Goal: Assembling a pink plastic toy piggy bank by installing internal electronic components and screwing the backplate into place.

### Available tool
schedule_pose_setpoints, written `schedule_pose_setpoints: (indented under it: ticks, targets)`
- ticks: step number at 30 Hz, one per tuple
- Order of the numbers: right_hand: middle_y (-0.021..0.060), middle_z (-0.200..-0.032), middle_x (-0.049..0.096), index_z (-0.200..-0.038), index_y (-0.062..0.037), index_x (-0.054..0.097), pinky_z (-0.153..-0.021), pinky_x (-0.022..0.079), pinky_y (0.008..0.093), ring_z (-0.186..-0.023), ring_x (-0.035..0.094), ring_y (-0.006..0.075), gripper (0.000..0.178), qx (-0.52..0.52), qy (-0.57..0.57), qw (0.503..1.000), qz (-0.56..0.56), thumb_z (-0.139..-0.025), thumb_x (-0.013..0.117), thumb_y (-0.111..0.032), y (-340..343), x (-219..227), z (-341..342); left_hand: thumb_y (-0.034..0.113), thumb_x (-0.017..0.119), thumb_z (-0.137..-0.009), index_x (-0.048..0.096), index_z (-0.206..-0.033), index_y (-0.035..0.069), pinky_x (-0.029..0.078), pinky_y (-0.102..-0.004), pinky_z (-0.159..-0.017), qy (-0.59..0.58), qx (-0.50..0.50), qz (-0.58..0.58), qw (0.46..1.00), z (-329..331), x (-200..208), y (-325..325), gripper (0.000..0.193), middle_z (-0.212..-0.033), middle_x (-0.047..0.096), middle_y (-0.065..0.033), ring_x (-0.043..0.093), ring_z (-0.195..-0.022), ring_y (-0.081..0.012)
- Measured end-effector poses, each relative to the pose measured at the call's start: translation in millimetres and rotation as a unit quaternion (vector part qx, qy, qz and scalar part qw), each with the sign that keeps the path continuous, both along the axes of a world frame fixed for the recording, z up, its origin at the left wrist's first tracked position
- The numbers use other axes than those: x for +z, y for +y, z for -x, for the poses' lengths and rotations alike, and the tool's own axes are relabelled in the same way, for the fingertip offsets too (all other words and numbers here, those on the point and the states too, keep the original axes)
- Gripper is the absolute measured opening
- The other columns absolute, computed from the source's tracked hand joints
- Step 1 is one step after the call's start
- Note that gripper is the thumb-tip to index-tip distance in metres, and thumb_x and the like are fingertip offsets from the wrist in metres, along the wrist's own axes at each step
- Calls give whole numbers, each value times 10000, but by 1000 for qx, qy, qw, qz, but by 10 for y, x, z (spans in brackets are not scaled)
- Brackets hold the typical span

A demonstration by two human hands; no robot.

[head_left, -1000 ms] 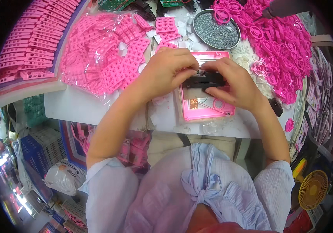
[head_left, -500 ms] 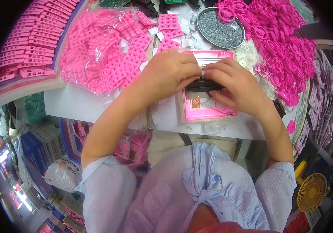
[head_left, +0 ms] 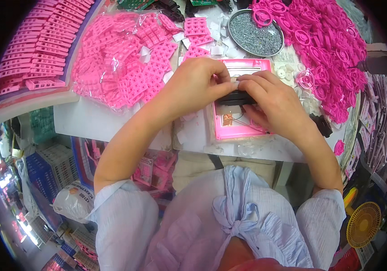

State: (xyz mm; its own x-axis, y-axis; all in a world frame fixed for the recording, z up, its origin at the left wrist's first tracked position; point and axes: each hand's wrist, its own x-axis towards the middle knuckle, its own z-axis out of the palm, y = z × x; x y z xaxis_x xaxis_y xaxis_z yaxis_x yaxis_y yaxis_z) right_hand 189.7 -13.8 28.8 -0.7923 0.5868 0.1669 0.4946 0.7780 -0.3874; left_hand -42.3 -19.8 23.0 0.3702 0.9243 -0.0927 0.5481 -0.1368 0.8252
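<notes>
Black part is located over the pink casing on the worktop; whether contact is made with the casing cannot be told. Its right end is gripped by the right hand, fingers at the far edge, thumb at the near edge. Left hand: thumb and forefinger are brought together at the part's far edge; whether anything is pinched cannot be told.
</notes>
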Motion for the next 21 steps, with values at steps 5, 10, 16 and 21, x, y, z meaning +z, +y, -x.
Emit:
schedule_pose_setpoints:
  ticks: [5, 10, 16, 21]
  targets:
    - [90, -1039, 664, -1170, -69, 593, -789, 552, 399, -984, 632, 279, 458, -23, 37, 998, 37, -756, 778, -130, -6, -14, -5, 106, 717, -902, 696, -939, -23, 479, -282, -655, -14, -17, 5, 1000, 24, -41, -31, 136, -827, 640, -71, 593, -755, -122]
    - [88, -1010, 669, -1174, -87, 595, -776, 552, 404, -959, 643, 282, 463, -22, 40, 998, 38, -764, 797, -159, 16, -36, -6, 74, 713, -885, 682, -919, -29, 474, -295, -644, -52, -9, -49, 997, 14, -106, -49, 113, -809, 628, -75, 587, -737, -140]
    - [85, -1091, 688, -1161, -103, 612, -796, 564, 399, -992, 654, 282, 413, -10, 12, 1000, -20, -783, 769, -159, -4, -8, 20, 103, 746, -853, 702, -852, -22, 476, -307, -613, 24, 1, -68, 997, -44, 0, -45, 132, -779, 648, -89, 602, -673, -170]
    - [107, -1181, 696, -1140, -85, 644, -829, 576, 387, -1070, 656, 287, 364, -28, -33, 994, -105, -786, 707, -139, -142, 34, 69, 147, 756, -852, 715, -847, -25, 484, -315, -605, 12, 6, -9, 1000, -15, -14, -15, 177, -730, 663, -93, 615, -650, -162]
